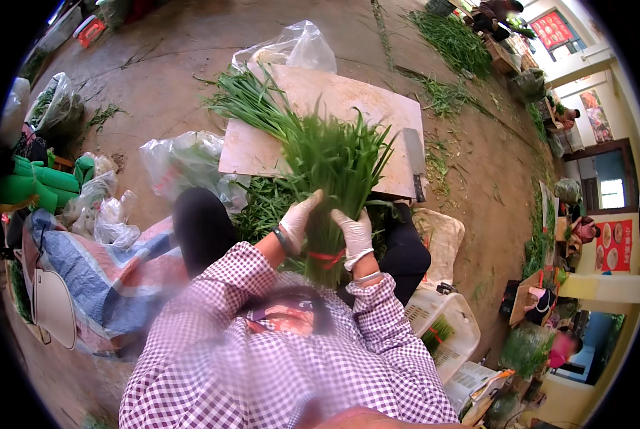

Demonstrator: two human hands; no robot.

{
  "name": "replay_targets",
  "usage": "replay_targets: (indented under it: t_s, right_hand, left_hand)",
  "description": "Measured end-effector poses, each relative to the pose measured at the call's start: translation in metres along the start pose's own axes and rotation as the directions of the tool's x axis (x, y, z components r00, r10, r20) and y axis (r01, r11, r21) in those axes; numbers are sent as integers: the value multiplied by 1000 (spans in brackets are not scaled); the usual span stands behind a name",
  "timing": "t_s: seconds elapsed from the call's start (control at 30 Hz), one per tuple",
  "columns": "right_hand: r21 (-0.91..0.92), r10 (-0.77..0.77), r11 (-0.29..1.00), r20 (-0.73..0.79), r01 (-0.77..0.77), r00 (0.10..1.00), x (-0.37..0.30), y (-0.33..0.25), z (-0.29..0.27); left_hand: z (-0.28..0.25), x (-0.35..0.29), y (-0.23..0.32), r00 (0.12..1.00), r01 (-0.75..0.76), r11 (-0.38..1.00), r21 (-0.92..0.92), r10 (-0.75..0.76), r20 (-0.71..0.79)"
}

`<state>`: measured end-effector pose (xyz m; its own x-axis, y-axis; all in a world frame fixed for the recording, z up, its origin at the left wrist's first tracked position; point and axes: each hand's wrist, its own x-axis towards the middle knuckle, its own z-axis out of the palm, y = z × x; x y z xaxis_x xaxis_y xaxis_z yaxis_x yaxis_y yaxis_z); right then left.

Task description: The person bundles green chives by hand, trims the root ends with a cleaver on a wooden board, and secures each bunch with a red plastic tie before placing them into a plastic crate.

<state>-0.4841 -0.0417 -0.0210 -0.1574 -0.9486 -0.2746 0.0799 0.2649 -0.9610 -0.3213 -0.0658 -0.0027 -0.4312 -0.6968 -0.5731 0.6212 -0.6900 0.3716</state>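
Note:
Upright in front of my chest is a thick bunch of long-leaved greens (338, 154), with a red band (326, 257) round its lower stems. My left hand (300, 220), in a white glove, closes on the bunch's left side. On the opposite side my gloved right hand (353, 234) grips it just above the band. The leaf tips look slightly blurred. Behind it, a pale board (377, 107) carries loose long greens (252, 107) on its left and a broad-bladed knife (414, 161) along its right edge.
Clear plastic bags (191, 164) lie left of the board. More cut leaves (263, 211) sit below its near edge. At my right stands a white plastic basket (459, 325) with greens inside. A striped sheet (109, 275) spreads at left. Other people work along the right wall.

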Motion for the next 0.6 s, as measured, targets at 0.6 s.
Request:
replay_targets:
  t_s: [0.6]
  right_hand:
    - [-52, -88, 994, 112, 94, 990, 12, 11, 7]
  left_hand:
    - [-25, -4, 4, 1000, -4, 991, 135, 2, 13]
